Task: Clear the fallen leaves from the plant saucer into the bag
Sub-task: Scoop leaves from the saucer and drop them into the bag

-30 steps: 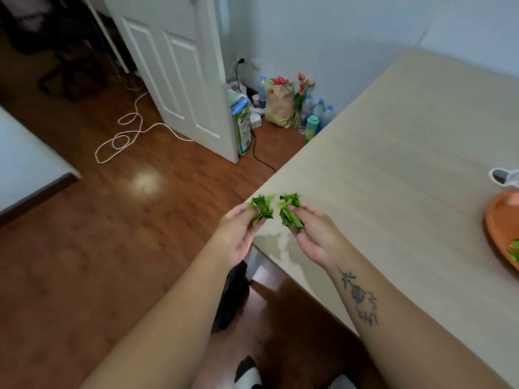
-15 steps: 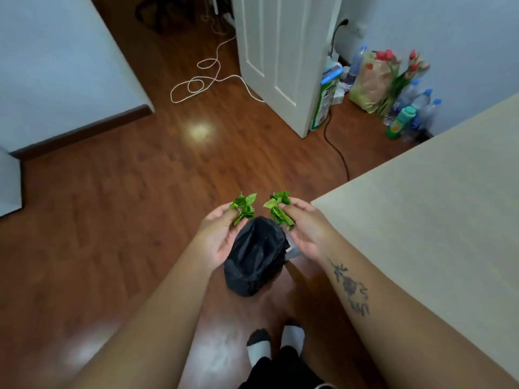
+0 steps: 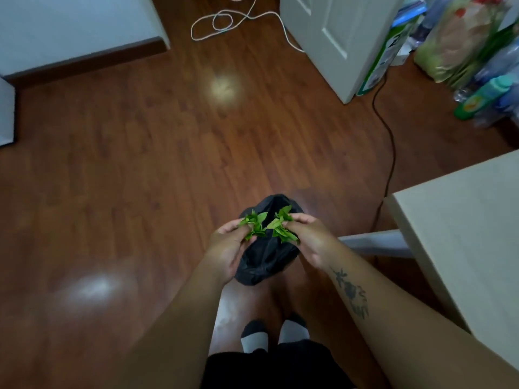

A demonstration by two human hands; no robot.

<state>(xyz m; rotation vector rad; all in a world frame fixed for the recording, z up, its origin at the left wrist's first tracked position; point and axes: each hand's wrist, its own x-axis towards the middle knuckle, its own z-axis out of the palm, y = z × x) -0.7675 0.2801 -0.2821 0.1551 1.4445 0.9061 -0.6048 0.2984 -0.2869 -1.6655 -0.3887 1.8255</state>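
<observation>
Head view: the left hand [image 3: 227,245] pinches a bunch of small green leaves [image 3: 255,224], fingers curled; the right hand [image 3: 310,240] pinches another green leaf bunch [image 3: 281,228]. Both hover over the crumpled black plastic bag [image 3: 266,259] on the wooden floor [image 3: 140,164].

Glossy reddish-brown wood floor [image 3: 134,169], two pale glare patches. White cord [image 3: 222,22] looped on floor at top, running toward white panelled door [image 3: 328,37]. Green-and-white carton [image 3: 379,60] upright against door edge. Black cable [image 3: 389,136] trailing down floor toward beige table [image 3: 466,237] at right; grey crossbar [image 3: 373,244] under table corner. Top right, blurred: wrapped flower bunch [image 3: 460,37], clear plastic bottles [image 3: 502,66], green bottle [image 3: 477,99]. White wall with dark baseboard [image 3: 84,56] top left.
</observation>
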